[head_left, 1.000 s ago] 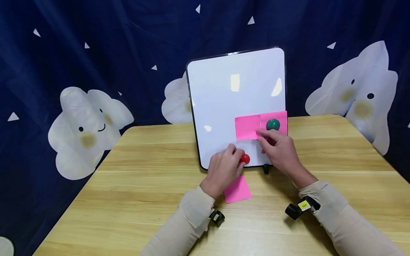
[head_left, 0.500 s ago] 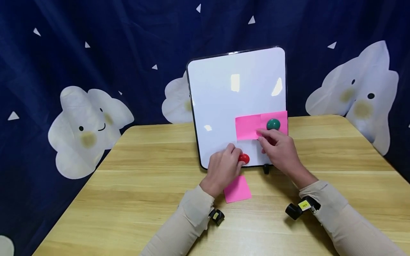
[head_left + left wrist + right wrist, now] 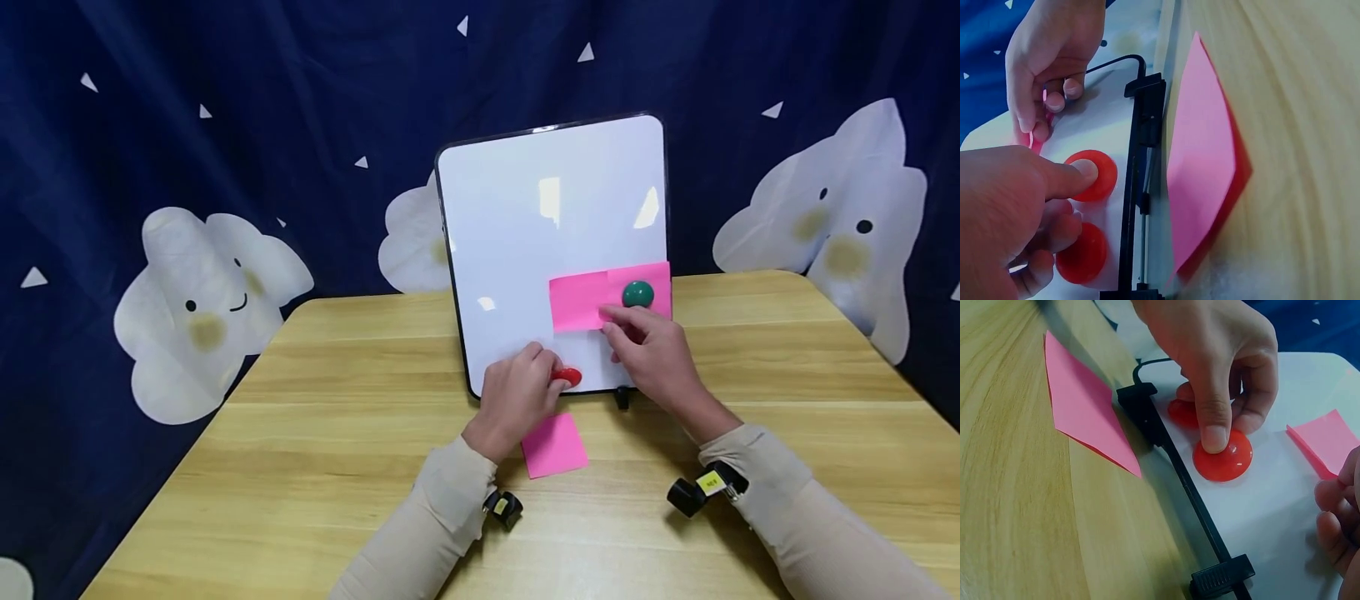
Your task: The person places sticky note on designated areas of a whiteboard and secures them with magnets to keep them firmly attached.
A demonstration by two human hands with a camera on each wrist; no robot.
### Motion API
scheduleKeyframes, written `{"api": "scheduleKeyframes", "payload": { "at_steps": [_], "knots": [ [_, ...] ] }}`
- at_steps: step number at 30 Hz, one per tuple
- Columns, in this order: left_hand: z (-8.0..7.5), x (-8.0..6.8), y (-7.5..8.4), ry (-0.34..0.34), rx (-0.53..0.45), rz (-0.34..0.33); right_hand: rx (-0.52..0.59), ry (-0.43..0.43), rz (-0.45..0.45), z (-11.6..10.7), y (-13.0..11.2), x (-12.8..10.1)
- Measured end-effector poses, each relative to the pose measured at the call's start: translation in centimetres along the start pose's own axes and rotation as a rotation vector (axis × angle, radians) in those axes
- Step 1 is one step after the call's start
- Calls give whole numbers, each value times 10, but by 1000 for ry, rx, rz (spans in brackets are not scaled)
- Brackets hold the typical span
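A dark blue curtain (image 3: pixel 225 125) printed with white cloud faces is hung behind a wooden bench (image 3: pixel 300 467). A whiteboard (image 3: pixel 525 233) with a black frame is propped upright near the far middle of the bench. Two overlapping pink sticky notes (image 3: pixel 581 298) are fixed to the lower right part of the board, and the right one is pinned by a green magnet (image 3: pixel 638 293). A loose pink note (image 3: pixel 555 444) is laid flat on the bench just in front of the board's lower edge.

The left hand (image 3: pixel 517 398) is placed at the bottom of the board, where two red magnets are seen side by side on the white surface in the wrist views. One red magnet (image 3: pixel 1093 175) is gripped by the curled fingers (image 3: pixel 1072 177), with the thumb tip pressed on its face; the second red magnet (image 3: pixel 1083 253) is partly covered by the other curled fingers of the same hand, and whether it is touched cannot be told. Both magnets are found just above the board's black lower frame.

The right hand (image 3: pixel 654 354) is held against the board just below the green magnet, its fingers (image 3: pixel 1055 100) curled, and the lower edge of the sticky notes is pinched between thumb and fingertips.
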State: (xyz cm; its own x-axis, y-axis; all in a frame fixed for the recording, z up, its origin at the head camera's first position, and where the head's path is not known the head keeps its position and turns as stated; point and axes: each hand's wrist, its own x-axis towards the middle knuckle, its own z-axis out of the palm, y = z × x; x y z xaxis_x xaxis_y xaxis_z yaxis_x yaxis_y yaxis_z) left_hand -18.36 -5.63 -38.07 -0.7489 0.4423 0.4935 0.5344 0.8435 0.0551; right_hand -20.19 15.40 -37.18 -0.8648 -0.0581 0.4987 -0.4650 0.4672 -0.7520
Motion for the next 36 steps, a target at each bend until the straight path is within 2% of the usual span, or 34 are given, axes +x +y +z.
{"api": "scheduleKeyframes", "payload": {
  "at_steps": [6, 9, 14, 21, 29, 36],
  "knots": [
    [-3, 0, -2, -19, -68, -24, 14, -9, 18, 0, 0, 0],
    [-4, 1, -4, -15, -110, -10, 26, -9, 30, 1, 1, -1],
    [-5, 2, -6, -32, -228, -23, 32, -8, 28, 2, 2, -1],
    [-8, 5, -10, -79, -434, -129, 33, -11, 50, 1, 1, -1],
    [-10, 6, -13, -19, -690, -191, 47, -23, 68, 1, 0, -1],
    [-14, 7, -11, -39, -921, -337, 50, -24, 79, 0, -1, -1]
  ]
}}
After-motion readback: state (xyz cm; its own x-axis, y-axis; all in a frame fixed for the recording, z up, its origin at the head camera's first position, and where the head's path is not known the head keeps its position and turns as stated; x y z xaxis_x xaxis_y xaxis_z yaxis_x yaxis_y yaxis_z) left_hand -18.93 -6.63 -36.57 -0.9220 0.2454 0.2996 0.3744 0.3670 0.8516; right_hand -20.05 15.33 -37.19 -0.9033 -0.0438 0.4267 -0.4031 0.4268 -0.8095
